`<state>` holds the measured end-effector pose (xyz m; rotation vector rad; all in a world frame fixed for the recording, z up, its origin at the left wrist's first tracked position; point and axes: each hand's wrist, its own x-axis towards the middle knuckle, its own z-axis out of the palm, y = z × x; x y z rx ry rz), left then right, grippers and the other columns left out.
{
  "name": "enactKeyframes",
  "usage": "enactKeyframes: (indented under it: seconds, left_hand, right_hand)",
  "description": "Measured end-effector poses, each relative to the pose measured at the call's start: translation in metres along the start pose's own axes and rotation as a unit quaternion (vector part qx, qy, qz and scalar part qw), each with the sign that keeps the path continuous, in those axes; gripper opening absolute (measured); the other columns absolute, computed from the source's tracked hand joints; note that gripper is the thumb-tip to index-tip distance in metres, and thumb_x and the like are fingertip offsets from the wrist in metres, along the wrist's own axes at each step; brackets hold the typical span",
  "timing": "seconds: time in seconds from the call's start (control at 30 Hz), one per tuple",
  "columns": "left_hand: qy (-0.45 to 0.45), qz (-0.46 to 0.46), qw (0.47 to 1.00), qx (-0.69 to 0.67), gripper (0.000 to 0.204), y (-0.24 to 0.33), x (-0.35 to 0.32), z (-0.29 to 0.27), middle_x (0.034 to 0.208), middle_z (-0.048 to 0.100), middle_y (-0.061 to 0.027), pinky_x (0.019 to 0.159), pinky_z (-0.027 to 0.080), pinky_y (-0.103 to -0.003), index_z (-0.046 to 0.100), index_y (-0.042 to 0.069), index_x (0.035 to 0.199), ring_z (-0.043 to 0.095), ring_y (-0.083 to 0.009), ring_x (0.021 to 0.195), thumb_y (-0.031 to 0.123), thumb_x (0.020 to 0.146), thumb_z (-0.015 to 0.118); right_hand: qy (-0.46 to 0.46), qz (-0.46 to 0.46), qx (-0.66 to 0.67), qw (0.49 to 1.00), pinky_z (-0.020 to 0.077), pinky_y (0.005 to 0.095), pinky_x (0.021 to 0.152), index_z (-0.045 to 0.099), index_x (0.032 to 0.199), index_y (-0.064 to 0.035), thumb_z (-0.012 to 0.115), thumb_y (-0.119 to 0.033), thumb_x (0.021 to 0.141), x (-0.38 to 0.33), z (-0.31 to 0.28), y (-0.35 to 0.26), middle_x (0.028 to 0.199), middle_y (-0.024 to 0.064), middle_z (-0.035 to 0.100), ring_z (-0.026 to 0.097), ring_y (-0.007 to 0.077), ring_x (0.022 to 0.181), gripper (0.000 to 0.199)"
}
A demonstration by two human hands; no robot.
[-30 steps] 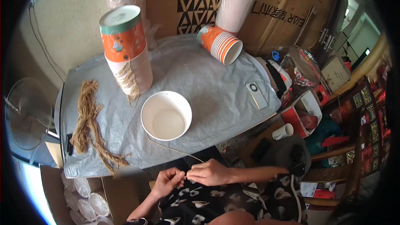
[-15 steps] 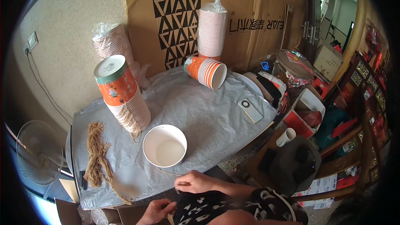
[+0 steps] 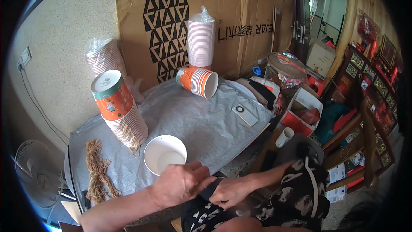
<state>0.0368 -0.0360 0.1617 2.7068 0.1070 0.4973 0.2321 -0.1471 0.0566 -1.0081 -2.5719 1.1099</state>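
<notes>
Both my hands are close together over my lap, at the table's near edge. My left hand is closed in a pinch just in front of a white paper bucket, partly covering its near rim. Beside it on the right, my right hand is also closed, fingers bent downward. A thin pale string shows faintly between the two hands; its ends are hidden. The bucket stands upright with its mouth up and looks empty inside. A bundle of brown twine lies to the left, beyond my left forearm.
An upside-down stack of orange paper buckets has pale strands over its side. Another stack lies tipped; a bagged stack stands behind. A phone lies at right. A fan and a wooden chair flank the table.
My left hand has risen and moved right, from low by my lap to the bucket's near rim. My right hand has shifted right. The view has turned slightly right.
</notes>
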Motion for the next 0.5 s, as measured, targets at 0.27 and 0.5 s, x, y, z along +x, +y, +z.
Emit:
enactKeyframes:
  seconds: [0.27,0.5]
  left_hand:
    - [0.075,-0.173,0.953,-0.236,0.021,-0.022,-0.055,0.101,0.063,0.064,-0.0139,0.051,0.05,-0.036,0.065,0.0,0.084,0.065,-0.0236,0.055,0.015,0.098,0.068]
    - [0.277,-0.375,0.748,-0.472,0.025,-0.038,-0.145,0.199,0.07,0.065,-0.0006,0.065,0.049,-0.025,0.067,0.005,0.079,0.058,-0.0069,0.07,0.017,0.101,0.067]
  right_hand:
    - [-0.195,-0.329,-0.108,0.918,0.0501,0.0518,0.058,0.058,0.069,0.0,0.066,-0.013,0.068,0.059,-0.005,-0.015,0.067,0.0217,0.064,0.063,0.0446,0.063,0.016]
    - [0.082,-0.341,-0.009,0.937,0.0519,0.0503,0.063,0.058,0.079,0.0002,0.07,-0.019,0.076,0.095,0.041,0.013,0.071,0.0175,0.063,0.066,0.0399,0.07,0.022]
